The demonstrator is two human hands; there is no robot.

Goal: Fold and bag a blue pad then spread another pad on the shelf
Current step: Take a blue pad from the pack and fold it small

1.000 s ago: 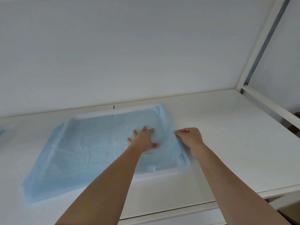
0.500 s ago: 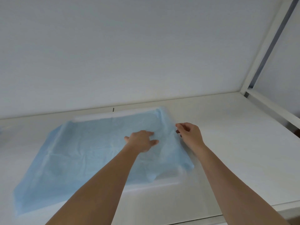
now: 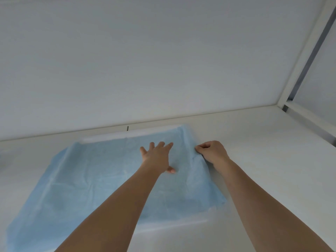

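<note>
Pad (image 3: 101,180) lay flat on shelf (image 3: 263,160), spanning 7 to 1 o'clock, wrinkled near its right edge. Left hand (image 3: 157,156) pressed on it, fingers spread wide. Right hand (image 3: 211,151), at 3 o'clock of the left, pinched that edge. Judgement: anchor with the palm, pull the edge taut outward, then smooth toward corners.

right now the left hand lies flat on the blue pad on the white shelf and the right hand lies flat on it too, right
Not quite. In the head view the right hand pinches the right edge of the thin blue pad; it is not flat. The left hand does lie flat on it, on the white shelf.
</note>
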